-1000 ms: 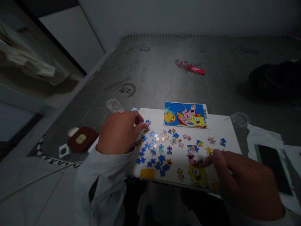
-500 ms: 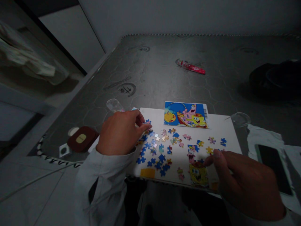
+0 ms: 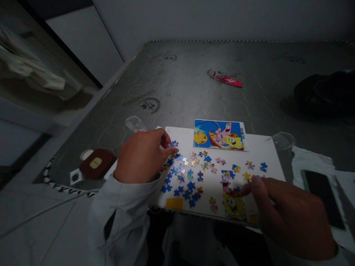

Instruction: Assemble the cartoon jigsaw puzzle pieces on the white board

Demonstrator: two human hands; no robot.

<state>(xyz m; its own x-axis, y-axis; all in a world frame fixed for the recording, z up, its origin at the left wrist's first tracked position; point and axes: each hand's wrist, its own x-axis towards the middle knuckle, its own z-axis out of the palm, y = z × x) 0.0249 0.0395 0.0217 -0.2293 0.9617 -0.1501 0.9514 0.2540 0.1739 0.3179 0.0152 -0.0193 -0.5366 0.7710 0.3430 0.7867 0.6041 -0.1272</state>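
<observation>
On the left part of a white board [image 3: 260, 147], my left hand [image 3: 141, 155] is curled with thumb and index finger at a blue-and-pink puzzle piece [image 3: 174, 143]. The hold is partly hidden. Several loose pieces, mostly blue, lie beside and below it. My right hand [image 3: 294, 214] has thumb and index finger apart, and the index fingertip touches the edge of a joined puzzle section [image 3: 233, 207]. That section shows a yellow sponge character and a pink one. A picture card [image 3: 219, 135] with the same characters lies at the board's far edge.
A smartphone [image 3: 323, 197] rests on white paper at the right. Clear plastic pieces [image 3: 284, 140] lie beside the board. A brown case [image 3: 97, 162] sits at the table's left edge. Farther back are a red wrapper [image 3: 229, 79] and a dark object [image 3: 324, 94].
The left thumb has drawn back very slightly to the left by the puzzle piece. The right hand and the joined section look unchanged.
</observation>
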